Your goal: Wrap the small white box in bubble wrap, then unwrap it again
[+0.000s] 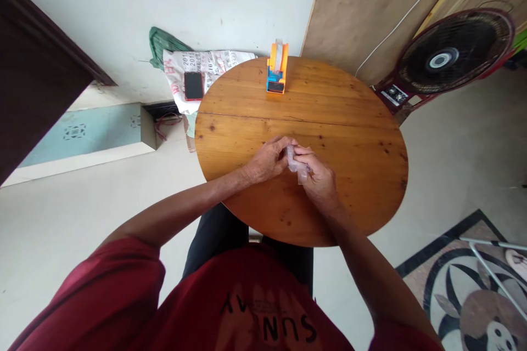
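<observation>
Both hands meet above the round wooden table (pixel 354 137), near its middle. My left hand (pixel 269 161) pinches the left end of a small crumpled piece of translucent whitish plastic (pixel 292 161). My right hand (pixel 323 180) has its fingers curled round the other side of the same piece. A short flap of the plastic hangs below, by my right hand. What the bundle may contain is hidden by its folds and my fingers. Beyond the hands, at the far edge of the table, stands an orange and blue tape dispenser (pixel 277 68) with a roll of clear tape.
Left of the table, a dark phone (pixel 193 86) lies on a white printed sack (pixel 175 74), with a green bag (pixel 164 44) behind. A large floor fan (pixel 448 60) stands at the right. White wall and a brown board rise behind the table.
</observation>
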`<state>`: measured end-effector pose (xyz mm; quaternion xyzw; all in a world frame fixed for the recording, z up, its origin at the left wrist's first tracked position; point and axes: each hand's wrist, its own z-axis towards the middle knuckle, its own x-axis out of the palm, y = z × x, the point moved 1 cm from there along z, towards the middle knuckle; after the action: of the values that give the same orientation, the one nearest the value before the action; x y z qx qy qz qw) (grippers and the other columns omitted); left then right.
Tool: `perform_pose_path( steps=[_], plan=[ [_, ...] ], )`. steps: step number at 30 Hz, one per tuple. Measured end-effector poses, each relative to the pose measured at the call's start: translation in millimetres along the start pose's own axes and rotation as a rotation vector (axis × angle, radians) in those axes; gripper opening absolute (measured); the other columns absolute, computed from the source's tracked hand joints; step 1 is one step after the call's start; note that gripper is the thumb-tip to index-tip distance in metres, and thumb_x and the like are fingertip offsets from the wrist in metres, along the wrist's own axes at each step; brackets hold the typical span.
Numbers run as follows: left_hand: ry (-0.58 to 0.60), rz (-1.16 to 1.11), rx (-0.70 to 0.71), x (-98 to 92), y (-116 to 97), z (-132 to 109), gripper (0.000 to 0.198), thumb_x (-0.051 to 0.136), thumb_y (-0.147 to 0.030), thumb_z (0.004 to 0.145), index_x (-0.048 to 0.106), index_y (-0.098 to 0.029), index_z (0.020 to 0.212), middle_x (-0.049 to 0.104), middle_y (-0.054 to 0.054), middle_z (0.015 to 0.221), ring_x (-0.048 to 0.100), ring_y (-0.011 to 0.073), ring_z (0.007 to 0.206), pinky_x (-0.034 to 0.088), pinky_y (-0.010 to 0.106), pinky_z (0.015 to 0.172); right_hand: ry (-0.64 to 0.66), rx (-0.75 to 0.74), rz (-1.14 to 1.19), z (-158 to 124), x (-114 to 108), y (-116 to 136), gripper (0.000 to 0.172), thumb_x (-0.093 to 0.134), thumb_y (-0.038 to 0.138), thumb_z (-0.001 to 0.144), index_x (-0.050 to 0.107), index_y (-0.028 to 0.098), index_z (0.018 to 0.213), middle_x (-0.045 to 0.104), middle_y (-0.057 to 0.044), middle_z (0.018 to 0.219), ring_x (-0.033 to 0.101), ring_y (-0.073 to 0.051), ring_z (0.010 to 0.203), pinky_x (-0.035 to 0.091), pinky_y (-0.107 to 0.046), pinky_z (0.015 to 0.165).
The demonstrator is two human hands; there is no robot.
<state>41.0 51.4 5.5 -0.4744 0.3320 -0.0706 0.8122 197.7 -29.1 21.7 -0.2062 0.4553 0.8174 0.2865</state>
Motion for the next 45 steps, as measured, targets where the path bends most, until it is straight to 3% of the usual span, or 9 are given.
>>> perform_pose_path(
  steps=[5, 10, 14, 19, 23, 27, 32, 39, 45],
  plan=[
    [-0.08, 0.033, 0.053, 7.0, 2, -4, 0.019, 0.054, -0.022, 0.093, 0.059, -0.019, 0.111, 0.064, 0.009, 0.109, 0.061, 0.0201, 0.104, 0.051, 0.036, 0.095, -0.055, -0.072, -0.01, -5, 3, 5, 0.021, 0.053, 0.014, 0.093, 0.068, 0.025, 0.102, 0.071, -0.01, 0.123, 0.065, -0.023, 0.121, 0.046, -0.048, 0.112],
    [-0.128, -0.016, 0.017, 11.4, 8, -6, 0.016, 0.054, -0.019, 0.09, 0.056, -0.02, 0.106, 0.06, 0.007, 0.107, 0.06, 0.0173, 0.098, 0.051, 0.032, 0.089, -0.127, -0.027, -0.138, -8, 8, 15, 0.02, 0.052, 0.016, 0.093, 0.069, 0.026, 0.097, 0.067, -0.009, 0.123, 0.065, -0.024, 0.117, 0.054, -0.044, 0.102],
    [0.0, -0.141, 0.045, -0.7, 8, -4, 0.012, 0.053, -0.02, 0.091, 0.055, -0.021, 0.102, 0.063, 0.005, 0.102, 0.062, 0.016, 0.096, 0.052, 0.032, 0.091, -0.085, -0.017, -0.206, -11, 11, 15, 0.027, 0.047, 0.014, 0.094, 0.07, 0.026, 0.102, 0.067, -0.01, 0.122, 0.064, -0.025, 0.12, 0.053, -0.045, 0.106],
    [0.181, -0.25, 0.136, -20.7, 5, -5, 0.021, 0.054, -0.028, 0.095, 0.057, -0.023, 0.115, 0.064, 0.009, 0.123, 0.063, 0.0192, 0.116, 0.05, 0.039, 0.103, -0.027, -0.064, -0.237, -15, 8, 9, 0.034, 0.045, 0.011, 0.092, 0.068, 0.027, 0.111, 0.067, -0.008, 0.125, 0.062, -0.025, 0.125, 0.052, -0.045, 0.108],
    [0.208, -0.093, 0.227, -26.6, 12, -7, 0.032, 0.062, -0.028, 0.09, 0.06, -0.024, 0.122, 0.063, 0.012, 0.132, 0.049, 0.0237, 0.139, 0.045, 0.044, 0.113, 0.058, -0.112, -0.301, -18, 3, 7, 0.036, 0.047, 0.012, 0.094, 0.067, 0.024, 0.121, 0.066, -0.011, 0.132, 0.059, -0.026, 0.131, 0.049, -0.047, 0.112],
    [0.216, 0.169, 0.337, -29.2, 20, -3, 0.054, 0.068, -0.026, 0.083, 0.056, -0.018, 0.136, 0.048, 0.018, 0.153, 0.043, 0.0292, 0.146, 0.039, 0.051, 0.118, 0.121, -0.152, -0.395, -24, 0, 9, 0.04, 0.048, 0.013, 0.096, 0.062, 0.022, 0.132, 0.064, -0.013, 0.138, 0.052, -0.029, 0.138, 0.044, -0.052, 0.116],
    [0.36, 0.277, 0.425, -30.9, 25, 4, 0.053, 0.053, -0.02, 0.093, 0.05, -0.019, 0.146, 0.046, 0.012, 0.157, 0.036, 0.0235, 0.151, 0.033, 0.047, 0.124, 0.173, -0.121, -0.504, -35, 1, 14, 0.053, 0.047, 0.011, 0.095, 0.05, 0.024, 0.146, 0.059, -0.012, 0.145, 0.048, -0.029, 0.142, 0.041, -0.056, 0.117],
    [0.311, 0.293, 0.51, -27.9, 38, 1, 0.051, 0.05, -0.024, 0.099, 0.046, -0.019, 0.149, 0.045, 0.014, 0.157, 0.035, 0.0244, 0.151, 0.035, 0.045, 0.124, 0.205, -0.194, -0.589, -45, -2, 13, 0.067, 0.046, 0.008, 0.094, 0.029, 0.017, 0.158, 0.054, -0.017, 0.15, 0.043, -0.029, 0.146, 0.039, -0.053, 0.117],
    [0.237, 0.323, 0.697, -26.7, 45, 2, 0.057, 0.051, -0.021, 0.099, 0.037, -0.018, 0.155, 0.036, 0.018, 0.161, 0.024, 0.0254, 0.155, 0.036, 0.047, 0.123, 0.263, -0.214, -0.666, -47, -7, 15, 0.063, 0.047, 0.007, 0.095, 0.032, 0.014, 0.156, 0.054, -0.015, 0.15, 0.043, -0.028, 0.146, 0.033, -0.052, 0.12]
  ],
)
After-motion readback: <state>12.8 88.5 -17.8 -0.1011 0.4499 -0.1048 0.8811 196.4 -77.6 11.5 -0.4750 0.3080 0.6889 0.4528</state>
